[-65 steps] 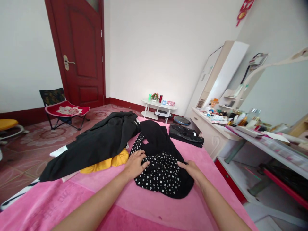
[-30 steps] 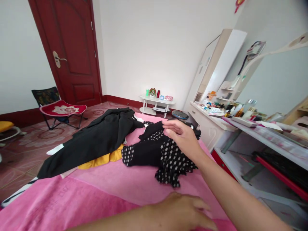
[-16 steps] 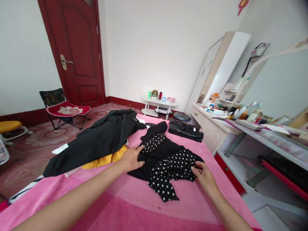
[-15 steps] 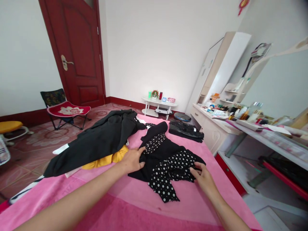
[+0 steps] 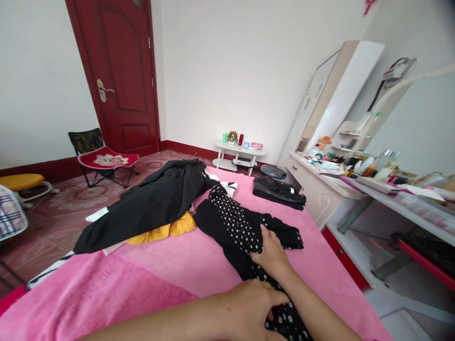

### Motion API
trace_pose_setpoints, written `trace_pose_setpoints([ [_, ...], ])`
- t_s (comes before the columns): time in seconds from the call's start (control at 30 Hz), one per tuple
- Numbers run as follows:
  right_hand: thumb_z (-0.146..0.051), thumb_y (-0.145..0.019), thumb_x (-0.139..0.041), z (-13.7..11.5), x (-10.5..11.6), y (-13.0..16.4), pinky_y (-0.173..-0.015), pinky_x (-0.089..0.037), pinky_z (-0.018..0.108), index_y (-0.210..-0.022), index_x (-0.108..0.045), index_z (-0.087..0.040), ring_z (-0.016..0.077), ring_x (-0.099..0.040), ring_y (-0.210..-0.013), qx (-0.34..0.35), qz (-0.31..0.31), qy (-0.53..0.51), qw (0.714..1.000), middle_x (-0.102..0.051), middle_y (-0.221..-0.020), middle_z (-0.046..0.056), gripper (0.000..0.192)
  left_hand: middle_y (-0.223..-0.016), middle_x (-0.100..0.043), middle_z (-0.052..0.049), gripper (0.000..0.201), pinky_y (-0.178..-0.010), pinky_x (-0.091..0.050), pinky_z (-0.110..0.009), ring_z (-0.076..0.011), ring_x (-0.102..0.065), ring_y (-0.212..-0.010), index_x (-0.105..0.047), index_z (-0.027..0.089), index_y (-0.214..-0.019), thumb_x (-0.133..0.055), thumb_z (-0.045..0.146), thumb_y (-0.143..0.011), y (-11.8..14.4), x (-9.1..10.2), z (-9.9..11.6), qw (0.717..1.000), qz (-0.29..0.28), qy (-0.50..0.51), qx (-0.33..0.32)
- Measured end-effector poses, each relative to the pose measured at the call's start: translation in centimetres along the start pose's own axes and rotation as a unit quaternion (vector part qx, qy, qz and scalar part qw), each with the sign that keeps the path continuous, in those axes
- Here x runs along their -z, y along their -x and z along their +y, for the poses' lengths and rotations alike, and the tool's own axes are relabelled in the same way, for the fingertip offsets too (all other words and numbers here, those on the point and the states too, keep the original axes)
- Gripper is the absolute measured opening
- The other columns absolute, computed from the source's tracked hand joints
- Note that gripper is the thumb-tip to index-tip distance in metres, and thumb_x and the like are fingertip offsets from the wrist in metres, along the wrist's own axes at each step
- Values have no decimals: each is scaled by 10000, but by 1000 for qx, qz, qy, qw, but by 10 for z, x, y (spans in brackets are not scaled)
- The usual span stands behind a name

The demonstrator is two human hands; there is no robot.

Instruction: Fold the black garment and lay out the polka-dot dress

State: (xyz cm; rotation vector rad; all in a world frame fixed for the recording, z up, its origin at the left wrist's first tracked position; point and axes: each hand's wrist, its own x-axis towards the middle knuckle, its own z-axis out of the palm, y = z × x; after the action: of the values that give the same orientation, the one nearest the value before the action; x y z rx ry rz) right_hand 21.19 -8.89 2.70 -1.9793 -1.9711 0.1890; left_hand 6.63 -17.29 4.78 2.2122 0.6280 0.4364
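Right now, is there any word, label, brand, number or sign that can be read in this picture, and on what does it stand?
None can be read.
Faint embossed marks on the pink bed cover: too blurred to read.
Labels on the bottles and jars on the white dressing table: too small to read.
The black polka-dot garment under the left hand and right hand: no text shows.

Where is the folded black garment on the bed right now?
In the head view, the folded black garment lies at the far right of the pink bed, next to the white dresser, beyond the polka-dot garment.
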Motion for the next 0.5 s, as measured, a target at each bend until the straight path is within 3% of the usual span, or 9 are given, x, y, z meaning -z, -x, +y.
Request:
trace_pose_setpoints([
  [0.07,-147,-626,-561,-8,7,5,-848,-445,347,-1222,-516,-175,261,-569,-1022,60,-16,37,997,-597,-1090,111,597,-818,-702,-22,371,-618,-479,-233,-162,-630,-667,-676,221,-1067,-643,412,-750,-3,12,-2,999,31,23,5],
  [0.17,-105,-631,-515,-13,26,17,-806,-452,310,-1032,-601,-217,219,-581,-942,148,-10,30,988,-635,-953,46,425,-818,-707,-1,217,-638,-463,-205,-129,-629,-692,-714,208,-935,-537,207,-810,-7,47,-14,985,173,16,0],
  [0.3,-55,-633,-507,1,68,40,-817,-458,312,-1037,-574,-244,209,-544,-1016,284,113,-5,952,-593,-1069,38,451,-941,-688,-33,246,-770,-480,-263,-169,-626,-863,-695,200,-966,-534,146,-788,-11,110,-48,927,370,-56,19],
  [0.4,-108,-719,-558,15,109,56,-849,-443,374,-1024,-563,-234,237,-531,-1044,388,245,6,888,-546,-1115,72,331,-1084,-659,-59,305,-908,-453,-344,-217,-595,-1010,-664,197,-1058,-587,159,-765,-11,140,-77,914,398,-56,54],
  [0.5,-189,-742,-613,18,147,60,-852,-419,431,-881,-590,-229,264,-538,-998,351,400,-1,847,-538,-1035,82,147,-1209,-602,-107,444,-937,-444,-388,-248,-575,-1067,-584,170,-1200,-643,262,-770,-11,136,-86,933,347,54,81],
])
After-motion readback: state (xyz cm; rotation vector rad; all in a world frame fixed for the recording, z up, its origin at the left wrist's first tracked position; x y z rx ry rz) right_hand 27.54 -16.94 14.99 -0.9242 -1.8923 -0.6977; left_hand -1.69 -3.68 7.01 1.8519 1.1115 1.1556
